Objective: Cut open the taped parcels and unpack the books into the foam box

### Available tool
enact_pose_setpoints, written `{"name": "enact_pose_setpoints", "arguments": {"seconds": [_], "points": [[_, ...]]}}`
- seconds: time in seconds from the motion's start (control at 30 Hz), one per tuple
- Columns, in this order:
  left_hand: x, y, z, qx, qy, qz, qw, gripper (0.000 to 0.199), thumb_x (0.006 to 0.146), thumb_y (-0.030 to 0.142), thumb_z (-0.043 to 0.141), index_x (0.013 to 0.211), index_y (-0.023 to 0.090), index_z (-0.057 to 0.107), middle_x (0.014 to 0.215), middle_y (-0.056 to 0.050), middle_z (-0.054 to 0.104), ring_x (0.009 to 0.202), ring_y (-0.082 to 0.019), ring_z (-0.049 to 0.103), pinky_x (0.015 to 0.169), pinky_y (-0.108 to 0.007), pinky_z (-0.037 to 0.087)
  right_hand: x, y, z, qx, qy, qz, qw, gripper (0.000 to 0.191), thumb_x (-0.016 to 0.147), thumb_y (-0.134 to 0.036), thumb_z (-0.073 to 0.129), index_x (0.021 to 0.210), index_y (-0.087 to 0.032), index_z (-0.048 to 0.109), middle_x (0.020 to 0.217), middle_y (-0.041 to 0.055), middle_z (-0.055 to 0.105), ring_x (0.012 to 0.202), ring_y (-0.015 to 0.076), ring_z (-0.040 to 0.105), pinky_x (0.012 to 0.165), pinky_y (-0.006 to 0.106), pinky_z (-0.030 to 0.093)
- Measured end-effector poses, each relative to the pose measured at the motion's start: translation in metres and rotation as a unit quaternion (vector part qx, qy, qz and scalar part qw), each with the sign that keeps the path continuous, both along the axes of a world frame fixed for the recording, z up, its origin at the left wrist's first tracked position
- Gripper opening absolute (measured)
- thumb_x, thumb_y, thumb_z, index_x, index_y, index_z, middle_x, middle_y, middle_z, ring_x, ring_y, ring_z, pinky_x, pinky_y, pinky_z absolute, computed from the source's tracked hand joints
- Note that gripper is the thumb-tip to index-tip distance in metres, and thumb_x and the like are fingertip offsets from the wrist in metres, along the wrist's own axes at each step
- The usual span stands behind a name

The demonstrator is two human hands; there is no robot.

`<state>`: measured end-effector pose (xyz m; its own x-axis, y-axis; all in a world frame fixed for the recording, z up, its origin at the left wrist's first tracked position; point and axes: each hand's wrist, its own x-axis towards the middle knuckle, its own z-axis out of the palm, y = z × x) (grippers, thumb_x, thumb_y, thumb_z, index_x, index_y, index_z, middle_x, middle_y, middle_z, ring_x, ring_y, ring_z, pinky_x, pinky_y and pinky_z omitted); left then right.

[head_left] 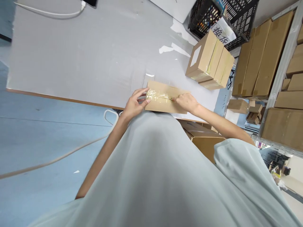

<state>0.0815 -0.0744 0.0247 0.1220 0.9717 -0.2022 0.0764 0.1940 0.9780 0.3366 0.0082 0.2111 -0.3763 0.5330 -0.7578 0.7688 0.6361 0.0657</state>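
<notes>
A small cardboard box point(163, 105) lies at the front edge of the grey tabletop, close against my body. Shiny clear tape runs along the seam on its upper face. My left hand point(136, 102) grips the box's left end, thumb on the upper face and fingers at the far side. Closed in a fist, my right hand point(187, 101) rests over the right part of the seam. Whatever that fist may hold is hidden by the fingers.
Two taped cardboard boxes point(209, 61) stand right of the work spot on the tabletop point(94, 56). Behind them is a black plastic crate point(241, 22). A larger carton point(204, 142) sits below the table edge. Shelving with cartons point(257, 60) rises at right; a cable point(71, 153) crosses the left floor.
</notes>
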Motion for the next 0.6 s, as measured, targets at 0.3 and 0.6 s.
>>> {"name": "enact_pose_setpoints", "arguments": {"seconds": [0.3,0.6], "points": [[0.000,-0.001,-0.003,-0.013,0.014,0.012,1.000,0.079,0.091,0.072,0.086,0.159,0.035,0.073,0.165,-0.013,0.064,0.134,-0.034,0.076,0.111,-0.050,0.072,0.101,-0.019,0.013,0.051,-0.043,-0.063,0.996,0.034,0.121,-0.025,0.058,0.148,-0.025,0.080,0.117,0.0178,0.089,0.101,0.0322,0.083,0.082,0.039,0.047],[-0.002,-0.001,-0.009,-0.028,0.014,0.019,0.999,0.088,0.087,0.080,0.090,0.160,0.033,0.071,0.166,-0.009,0.066,0.139,-0.036,0.073,0.114,-0.056,0.071,0.175,-0.033,0.006,0.080,0.086,-0.196,0.974,0.024,0.116,-0.036,0.070,0.135,-0.031,0.085,0.112,0.0090,0.090,0.097,0.0277,0.080,0.085,0.036,0.048]]}}
